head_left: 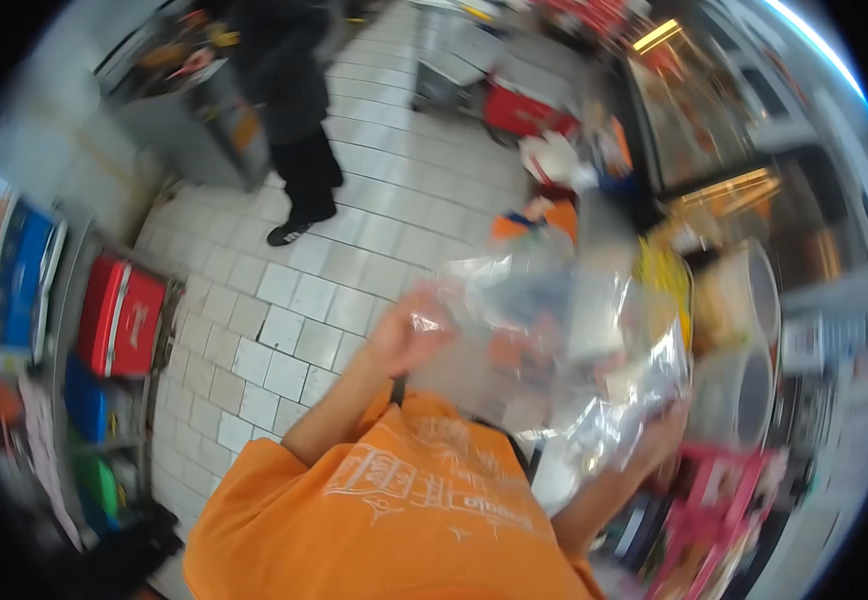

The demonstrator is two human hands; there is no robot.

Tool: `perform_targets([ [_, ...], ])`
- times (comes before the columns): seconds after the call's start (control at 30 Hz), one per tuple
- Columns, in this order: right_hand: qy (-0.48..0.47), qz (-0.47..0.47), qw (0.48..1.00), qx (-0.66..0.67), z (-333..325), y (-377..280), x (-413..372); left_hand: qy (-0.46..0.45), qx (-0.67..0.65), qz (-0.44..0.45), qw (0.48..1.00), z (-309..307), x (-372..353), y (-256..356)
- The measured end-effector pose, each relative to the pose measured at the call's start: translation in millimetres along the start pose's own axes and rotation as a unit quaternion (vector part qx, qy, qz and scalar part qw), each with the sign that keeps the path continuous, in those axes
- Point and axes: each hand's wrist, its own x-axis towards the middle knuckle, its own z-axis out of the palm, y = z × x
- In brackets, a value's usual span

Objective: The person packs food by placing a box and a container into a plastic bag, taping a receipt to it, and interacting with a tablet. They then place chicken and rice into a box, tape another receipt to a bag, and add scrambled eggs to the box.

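The left hand (409, 335) and right hand (659, 435) are each closed on a clear crinkled plastic bag (554, 340), held spread out before the orange shirt (394, 520), and too blurred to tell whether anything is inside.

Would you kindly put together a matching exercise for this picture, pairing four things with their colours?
Things:
1. plastic bag, held by the left hand and right hand
2. shirt
3. box at the left side
4. trousers of the standing person

Colours:
a. red
b. black
c. clear
d. orange

Pairs: 1-c; 2-d; 3-a; 4-b
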Motion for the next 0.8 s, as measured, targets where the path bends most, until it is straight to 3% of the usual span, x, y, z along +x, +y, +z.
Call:
perform_targets([
  [0.03,0.082,0.116,0.976,0.167,2,-8,-8,-0.045,-0.205,0.060,0.976,3,8,-10],
  [0.07,0.082,0.045,0.995,0.038,-4,19,-12,-0.049,-0.204,0.025,0.977,14,11,-18],
  [0.1,0.085,-0.013,0.996,0.007,-8,25,-17,-0.106,-0.031,0.023,0.994,30,13,-21],
  [0.13,0.102,0.041,0.992,0.068,-5,24,-26,-0.168,0.139,0.028,0.976,44,16,-24],
  [0.17,0.126,0.101,0.974,0.162,-9,17,-31,-0.125,0.246,-0.030,0.961,52,17,-31],
  [0.2,0.146,0.156,0.943,0.253,-12,11,-30,-0.137,0.243,-0.046,0.959,54,24,-33],
  [0.23,0.163,0.166,0.941,0.247,-17,14,-35,-0.166,0.197,-0.045,0.965,56,26,-35],
  [0.3,0.128,0.224,0.890,0.377,-25,23,-44,-0.196,0.146,-0.062,0.968,55,32,-31],
  [0.37,0.114,0.238,0.890,0.372,-30,13,-49,-0.094,0.026,-0.221,0.970,51,46,-23],
  [0.4,0.088,0.246,0.890,0.374,-34,12,-50,-0.101,0.027,-0.246,0.964,42,54,-21],
  [0.47,0.054,0.188,0.923,0.331,-32,39,-53,-0.042,0.281,-0.208,0.936,23,75,-20],
  [0.5,0.031,0.218,0.943,0.250,-37,32,-53,-0.068,0.283,-0.232,0.928,20,94,-18],
  [0.6,0.079,0.228,0.953,0.184,-15,68,-50,-0.098,0.358,-0.264,0.890,23,138,-29],
  [0.63,0.024,0.238,0.961,0.138,-5,96,-51,-0.100,0.589,-0.226,0.769,28,148,-31],
  [0.67,-0.031,0.247,0.964,0.097,2,116,-55,-0.105,0.779,-0.154,0.599,32,158,-32],
  [0.7,-0.018,0.206,0.971,0.121,1,86,-55,-0.205,0.847,0.012,0.490,31,171,-29],
  [0.73,-0.007,0.164,0.976,0.143,6,44,-51,-0.239,0.841,0.009,0.485,62,181,-39],
  [0.8,-0.106,0.144,0.951,0.252,28,11,-41,-0.372,0.675,0.230,0.595,142,183,-63],
])
